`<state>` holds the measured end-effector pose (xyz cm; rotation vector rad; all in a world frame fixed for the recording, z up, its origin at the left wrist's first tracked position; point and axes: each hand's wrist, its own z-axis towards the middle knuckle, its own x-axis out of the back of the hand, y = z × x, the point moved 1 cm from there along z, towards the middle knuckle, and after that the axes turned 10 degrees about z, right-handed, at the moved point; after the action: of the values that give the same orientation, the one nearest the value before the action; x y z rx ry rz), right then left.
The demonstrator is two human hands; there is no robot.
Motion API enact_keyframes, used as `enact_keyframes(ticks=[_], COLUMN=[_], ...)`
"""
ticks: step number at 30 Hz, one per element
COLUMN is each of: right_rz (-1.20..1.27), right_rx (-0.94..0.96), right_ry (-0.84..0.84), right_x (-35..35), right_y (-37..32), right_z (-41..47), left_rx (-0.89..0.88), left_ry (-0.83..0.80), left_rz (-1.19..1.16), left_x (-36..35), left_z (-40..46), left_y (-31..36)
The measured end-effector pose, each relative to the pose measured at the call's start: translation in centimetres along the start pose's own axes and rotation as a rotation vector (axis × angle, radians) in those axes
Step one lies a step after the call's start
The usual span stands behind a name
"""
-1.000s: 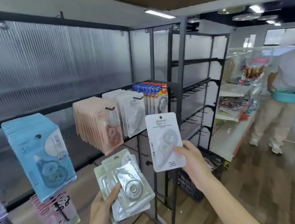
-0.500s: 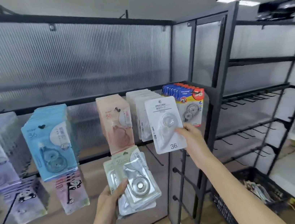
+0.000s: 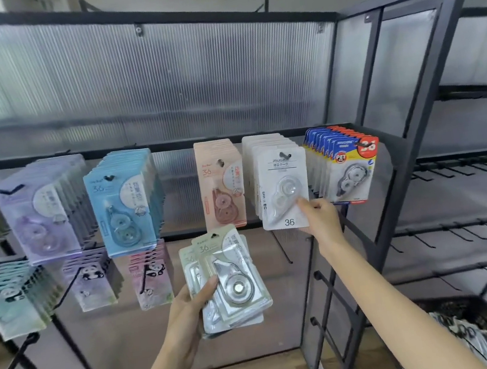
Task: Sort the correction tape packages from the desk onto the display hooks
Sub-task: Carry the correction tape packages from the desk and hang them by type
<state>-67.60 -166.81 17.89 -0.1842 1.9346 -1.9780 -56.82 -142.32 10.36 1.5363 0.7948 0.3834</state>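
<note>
Black metal display rack (image 3: 399,143) carries full hooks above both hands. Left hand (image 3: 188,311) clamps a fanned stack of clear-blistered green packages (image 3: 228,283) in reserve; right hand (image 3: 319,220) pinches the white carded package (image 3: 283,188) (hole apparently at its hook) above it.

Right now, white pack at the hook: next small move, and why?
Probably let go with the right hand: the white pack seems already on the hook, fronting the matching white row. Then take a pack from the left hand stack.
</note>
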Motion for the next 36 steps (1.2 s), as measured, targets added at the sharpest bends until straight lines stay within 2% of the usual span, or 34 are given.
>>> enact_keyframes(ticks=[3,6,8,11,13,17,27,32,36], right_rz=[-0.062,-0.155,-0.200,-0.186,-0.175,-0.128,0.132,0.157,0.196], right_rx=[-0.014,0.069,0.032,-0.124,-0.137,-0.171,-0.547,-0.511,-0.427], right_ry=[0.005,0.006,-0.115,-0.428,-0.534,-0.578,-0.630,-0.740,-0.844], right_x=[0.0,0.3,-0.4,-2.7,-4.4,-7.0,-15.4,-21.1,-28.3], right_y=[1.0,2.9,4.0,4.8,5.0,6.1,7.6,6.3,4.3], right_z=[-0.7,-2.9,-5.7,-9.3,-10.7,-11.9,-16.0,-19.4,-23.6], left_rx=[-0.009,-0.020,-0.023,-0.025,-0.019,-0.020,-0.031,-0.029,-0.052], left_ry=[0.024,0.045,0.060,0.087,0.101,0.159,0.329,0.406,0.479], left_rz=[-0.001,-0.003,-0.009,-0.012,-0.009,-0.004,-0.013,0.012,0.009], left_x=[0.3,0.6,0.8,1.3,2.0,4.6,15.2,22.2,29.6], left_z=[-0.2,-0.4,-0.6,-1.0,-1.4,-2.7,-6.1,-7.9,-9.9], left_y=[-0.1,-0.2,-0.3,-0.5,-0.5,-0.2,1.0,2.6,4.5])
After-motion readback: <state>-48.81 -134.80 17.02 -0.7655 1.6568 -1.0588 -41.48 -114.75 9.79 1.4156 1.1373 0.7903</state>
